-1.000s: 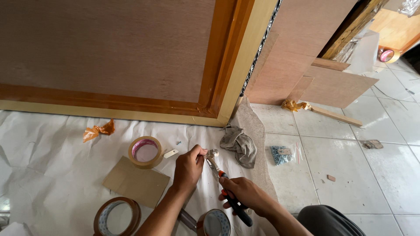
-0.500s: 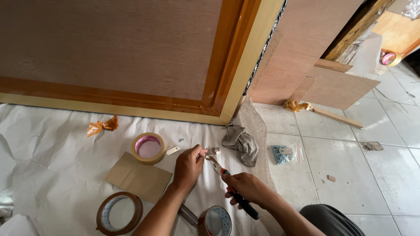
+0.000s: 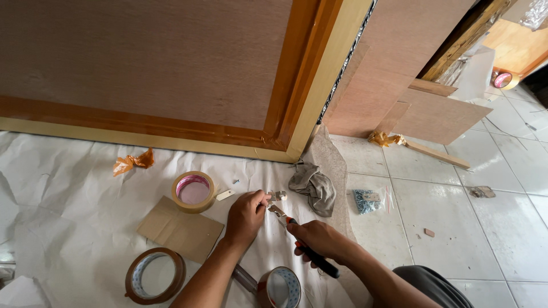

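Changes since the earlier frames: both hands sit a little farther from the body and lower over the sheet; the pliers' tip has closed in on the small metal piece. Rolls, cardboard and rag lie unchanged.

Left hand (image 3: 246, 215): fingers curled narrow, pinching a small silvery metal fitting (image 3: 278, 195) just above the white crumpled paper floor sheet (image 3: 68, 217), near the middle of the scene.

Right hand (image 3: 321, 239): wrapped shut around the red-and-black handles of a pair of pliers (image 3: 302, 245), whose nose points far-left to the fitting and meets it. Judged: the work on the fitting is at the gripping stage.

Left of the hands: tan tape roll with pink core (image 3: 193, 191); flat brown cardboard piece (image 3: 180, 229); brown tape roll (image 3: 155, 275), nearest.

Near edge: a third tape roll with patterned inner face (image 3: 281, 288).

Right: grey crumpled rag (image 3: 314, 187); clear bag of small screws (image 3: 368, 201) on white tiles.

Far: large wooden panel with orange-brown frame (image 3: 171, 74).
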